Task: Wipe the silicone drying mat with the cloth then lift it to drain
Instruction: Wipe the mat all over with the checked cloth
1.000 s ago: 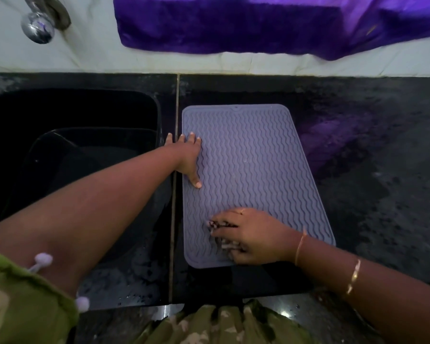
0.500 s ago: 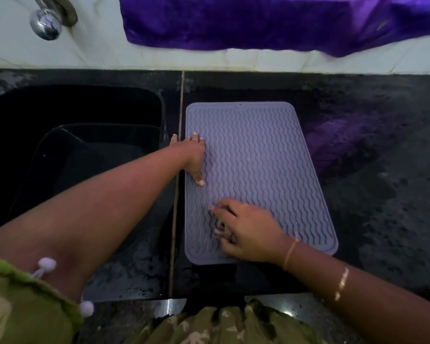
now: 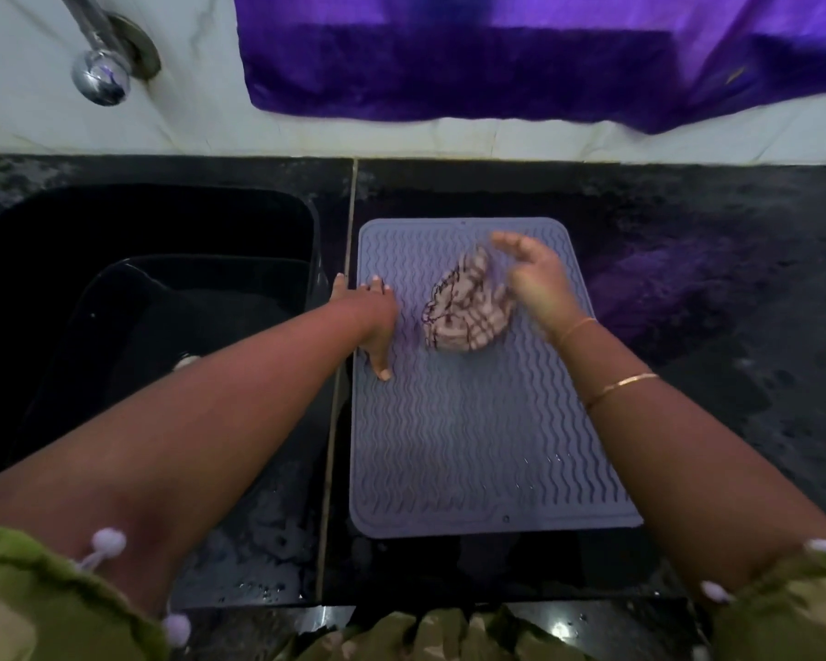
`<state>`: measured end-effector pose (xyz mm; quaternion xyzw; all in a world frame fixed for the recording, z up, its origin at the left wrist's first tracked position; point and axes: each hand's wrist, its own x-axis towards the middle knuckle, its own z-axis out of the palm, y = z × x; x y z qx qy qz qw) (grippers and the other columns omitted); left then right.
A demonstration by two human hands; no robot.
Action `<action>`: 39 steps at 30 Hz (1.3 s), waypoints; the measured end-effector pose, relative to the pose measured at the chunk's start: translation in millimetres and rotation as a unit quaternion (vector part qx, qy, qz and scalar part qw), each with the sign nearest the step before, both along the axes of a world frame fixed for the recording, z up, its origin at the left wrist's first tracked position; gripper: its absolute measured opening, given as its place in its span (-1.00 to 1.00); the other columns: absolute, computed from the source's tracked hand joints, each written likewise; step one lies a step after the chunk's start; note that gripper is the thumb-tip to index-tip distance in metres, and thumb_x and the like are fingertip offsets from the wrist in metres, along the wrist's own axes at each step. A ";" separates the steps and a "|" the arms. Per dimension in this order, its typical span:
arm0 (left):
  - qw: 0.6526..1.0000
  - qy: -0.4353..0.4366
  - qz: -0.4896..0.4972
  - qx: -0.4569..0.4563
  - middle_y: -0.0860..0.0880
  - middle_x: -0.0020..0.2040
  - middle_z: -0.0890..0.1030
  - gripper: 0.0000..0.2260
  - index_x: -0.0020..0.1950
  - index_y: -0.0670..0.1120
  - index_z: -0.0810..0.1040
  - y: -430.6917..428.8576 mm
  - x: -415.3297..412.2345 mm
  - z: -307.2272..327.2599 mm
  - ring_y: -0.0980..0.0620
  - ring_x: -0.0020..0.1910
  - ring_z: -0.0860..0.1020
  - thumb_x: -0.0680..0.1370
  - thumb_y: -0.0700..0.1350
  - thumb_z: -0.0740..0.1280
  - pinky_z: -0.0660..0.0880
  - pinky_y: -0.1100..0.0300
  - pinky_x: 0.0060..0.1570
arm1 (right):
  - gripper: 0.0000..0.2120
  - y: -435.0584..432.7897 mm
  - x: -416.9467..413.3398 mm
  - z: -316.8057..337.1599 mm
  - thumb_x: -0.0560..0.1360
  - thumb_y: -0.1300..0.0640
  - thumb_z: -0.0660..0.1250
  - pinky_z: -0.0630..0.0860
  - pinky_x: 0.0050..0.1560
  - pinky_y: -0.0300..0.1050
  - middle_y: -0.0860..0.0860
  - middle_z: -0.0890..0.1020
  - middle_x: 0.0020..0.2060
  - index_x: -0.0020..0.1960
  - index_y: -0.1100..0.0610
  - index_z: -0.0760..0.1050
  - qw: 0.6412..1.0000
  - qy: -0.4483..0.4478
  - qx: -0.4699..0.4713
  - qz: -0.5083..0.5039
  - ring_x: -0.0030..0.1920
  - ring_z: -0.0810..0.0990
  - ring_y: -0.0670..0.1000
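The grey-lilac silicone drying mat (image 3: 473, 446) with wavy ribs lies flat on the black counter, right of the sink. My left hand (image 3: 373, 322) presses flat on the mat's left edge, fingers spread, holding nothing. A bunched checked cloth (image 3: 466, 310) rests on the far half of the mat. My right hand (image 3: 532, 279) is blurred, right against the cloth's right side. Its fingers are tucked into the fabric and the thumb points away from me. Small water drops sit on the mat's near right part.
A black sink (image 3: 153, 288) with a dark basin inside lies left of the mat. A chrome tap (image 3: 99, 69) juts from the white wall. A purple fabric (image 3: 520, 54) hangs on the wall behind. The black counter (image 3: 735, 350) around the mat looks wet.
My right hand has swept with the cloth from the mat's near left part up to its far half, and the cloth now shows. My left hand stays on the left edge.
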<state>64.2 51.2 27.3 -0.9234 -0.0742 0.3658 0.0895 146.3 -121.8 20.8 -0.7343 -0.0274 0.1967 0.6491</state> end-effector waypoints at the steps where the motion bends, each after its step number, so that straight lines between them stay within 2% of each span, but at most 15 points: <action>1: 1.000 -0.005 0.000 -0.003 -0.18 0.57 -0.15 0.19 0.55 -0.19 -0.21 0.3 -0.1 -0.2 -0.12 0.56 -0.07 0.27 0.22 0.52 -0.18 -0.21 0.45 | -0.58 -6.3 9.1 -6.3 0.42 0.49 0.09 0.39 0.25 -0.07 0.17 0.56 0.18 0.18 0.26 0.51 0.993 -0.061 -0.094 -0.027 0.23 0.51 0.12; 5: 1.000 -0.012 -0.003 -0.005 -0.19 0.57 -0.15 0.21 0.55 -0.20 -0.21 0.8 -0.6 -1.3 -0.12 0.55 -0.07 0.25 0.23 0.53 -0.19 -0.20 0.45 | -0.75 -22.4 19.5 -14.3 0.48 0.34 0.17 0.41 -0.14 -0.31 0.10 0.58 -0.03 0.07 0.21 0.55 0.963 -0.149 -0.218 -0.054 -0.03 0.53 0.03; 7: 1.000 -0.016 0.001 -0.001 -0.19 0.57 -0.14 0.21 0.55 -0.20 -0.21 -1.1 0.1 -2.2 -0.13 0.55 -0.06 0.24 0.22 0.54 -0.19 -0.21 0.44 | -0.75 -13.5 11.7 -13.5 0.50 0.19 0.25 0.46 0.02 -0.21 0.11 0.57 0.06 0.16 0.20 0.50 0.939 -0.210 -0.273 0.000 0.04 0.54 0.05; 9: 1.000 -0.027 0.013 -0.002 -0.18 0.57 -0.15 0.23 0.55 -0.19 -0.23 -2.1 0.3 -2.3 -0.13 0.55 -0.09 0.23 0.20 0.56 -0.19 -0.23 0.44 | -0.56 3.8 -7.0 -11.3 0.49 -0.07 0.30 0.46 0.19 -0.02 0.12 0.47 0.23 0.30 0.10 0.38 0.911 -0.229 -0.331 0.087 0.19 0.48 0.09; 12: 0.999 -0.039 0.016 -0.002 -0.14 0.55 -0.27 0.27 0.53 -0.18 -0.30 -0.4 0.3 -0.5 -0.13 0.53 -0.25 0.21 0.19 0.56 -0.24 -0.24 0.43 | -0.27 24.8 -40.4 -20.4 0.42 -0.35 0.20 0.32 0.31 0.16 0.20 0.15 0.47 0.45 0.01 0.15 0.805 -0.275 -0.494 0.181 0.39 0.26 0.23; 14: 1.000 -0.029 0.005 -0.003 -0.13 0.53 -0.34 0.30 0.51 -0.18 -0.35 3.1 2.6 -0.5 -0.13 0.51 -0.33 0.20 0.21 0.56 -0.30 -0.25 0.40 | -0.33 27.2 -60.2 -30.3 0.49 -0.28 0.10 0.29 0.27 0.15 0.27 0.07 0.49 0.47 0.06 0.12 0.730 -0.340 -0.565 0.182 0.37 0.25 0.29; 18: 1.000 -0.007 0.001 -0.014 -0.13 0.53 -0.36 0.36 0.50 -0.17 -0.40 9.0 12.1 -3.7 -0.10 0.51 -0.32 0.15 0.25 0.57 -0.36 -0.25 0.37 | -0.45 24.4 -70.4 -23.5 0.52 -0.10 0.10 0.37 0.13 0.12 0.26 0.28 0.36 0.43 0.13 0.18 0.686 -0.353 -0.602 0.207 0.25 0.36 0.27; 20: 1.000 0.006 -0.005 -0.011 -0.14 0.53 -0.35 0.37 0.49 -0.17 -0.41 9.5 16.0 -5.2 -0.11 0.51 -0.32 0.15 0.26 0.57 -0.36 -0.23 0.39 | -0.50 18.8 -66.9 -16.6 0.51 -0.08 0.12 0.43 0.07 0.07 0.22 0.35 0.27 0.38 0.12 0.25 0.689 -0.353 -0.585 0.244 0.20 0.41 0.23; 24: 1.000 0.010 -0.006 -0.016 -0.16 0.52 -0.37 0.38 0.49 -0.18 -0.42 10.7 17.9 -7.8 -0.12 0.50 -0.34 0.15 0.23 0.58 -0.35 -0.18 0.41 | -0.63 10.7 -37.8 -2.7 0.53 -0.08 0.13 0.44 -0.20 -0.17 0.07 0.47 0.08 0.29 -0.02 0.42 0.798 -0.337 -0.458 0.198 -0.06 0.48 0.01; 27: 0.999 0.024 -0.021 0.016 -0.19 0.52 -0.36 0.38 0.48 -0.22 -0.42 5.9 20.4 -5.0 -0.15 0.51 -0.32 0.15 0.24 0.57 -0.32 -0.15 0.43 | -0.68 32.3 14.2 10.6 0.56 -0.05 0.12 0.39 -0.14 -0.14 0.09 0.50 0.07 0.23 0.02 0.46 0.828 -0.358 -0.420 0.095 0.00 0.50 0.07; 29: 0.998 0.037 -0.032 0.047 -0.21 0.52 -0.34 0.37 0.48 -0.25 -0.41 0.7 23.3 -5.8 -0.18 0.52 -0.30 0.16 0.25 0.56 -0.31 -0.14 0.45 | -0.62 50.2 46.2 9.1 0.56 -0.02 0.11 0.45 0.07 0.03 0.15 0.41 0.29 0.34 0.04 0.37 0.821 -0.329 -0.453 0.116 0.20 0.44 0.17; 31: 0.994 0.038 -0.053 0.092 -0.24 0.52 -0.30 0.32 0.49 -0.28 -0.37 -3.6 24.3 -9.2 -0.21 0.53 -0.24 0.21 0.26 0.54 -0.28 -0.14 0.46 | -0.53 65.0 61.8 -4.5 0.56 -0.05 0.09 0.28 0.30 0.24 0.13 0.15 0.49 0.44 0.02 0.22 0.793 -0.264 -0.509 0.208 0.38 0.27 0.27; 33: 0.986 0.018 -0.096 0.137 -0.26 0.54 -0.21 0.14 0.51 -0.29 -0.27 -7.4 24.0 -12.2 -0.23 0.54 -0.16 0.37 0.24 0.45 -0.21 -0.13 0.47 | -0.49 71.0 60.6 -19.0 0.54 -0.10 0.07 0.14 0.34 0.34 0.10 0.00 0.53 0.46 -0.01 0.17 0.781 -0.229 -0.532 0.234 0.43 0.14 0.31; 36: 0.978 0.014 -0.130 0.161 -0.28 0.54 -0.16 -0.13 0.53 -0.28 -0.20 -10.2 26.8 -15.6 -0.24 0.54 -0.14 0.54 0.11 0.31 -0.15 -0.11 0.48 | -0.50 64.3 37.9 -21.6 0.52 -0.12 0.06 0.21 0.30 0.29 0.15 0.12 0.50 0.42 0.00 0.24 0.752 -0.279 -0.557 0.216 0.38 0.23 0.30; 39: 0.973 0.034 -0.144 0.176 -0.25 0.55 -0.16 -0.17 0.54 -0.26 -0.17 -12.8 30.4 -14.8 -0.25 0.53 -0.13 0.55 0.06 0.30 -0.16 -0.12 0.49 | -0.52 39.9 -0.9 -17.0 0.50 -0.12 0.10 0.30 0.19 0.17 0.21 0.25 0.42 0.36 0.04 0.28 0.717 -0.345 -0.559 0.233 0.25 0.36 0.27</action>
